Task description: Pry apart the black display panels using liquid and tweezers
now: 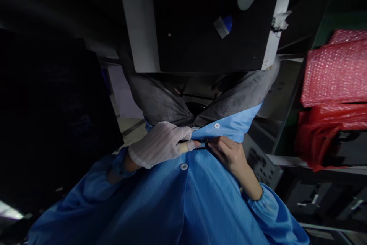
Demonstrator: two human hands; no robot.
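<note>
I look straight down at my own body. My left hand point(160, 143), in a white striped glove, is closed on the front edge of my blue coat point(183, 199) near my lap. My bare right hand point(231, 155) pinches the same edge from the other side, fingertips almost touching the left hand's. Something small and dark sits between the fingertips; I cannot make it out. Two white snap buttons point(217, 125) show on the coat, one above the hands and one below. Grey trousers point(160, 99) show beyond the hem.
A dark tabletop with white frame legs point(140, 27) stands just ahead of my knees. Red bubble-wrap bundles point(332, 73) lie on a shelf to the right. A grey unit with sockets point(260, 161) sits by my right forearm. The left side is dark.
</note>
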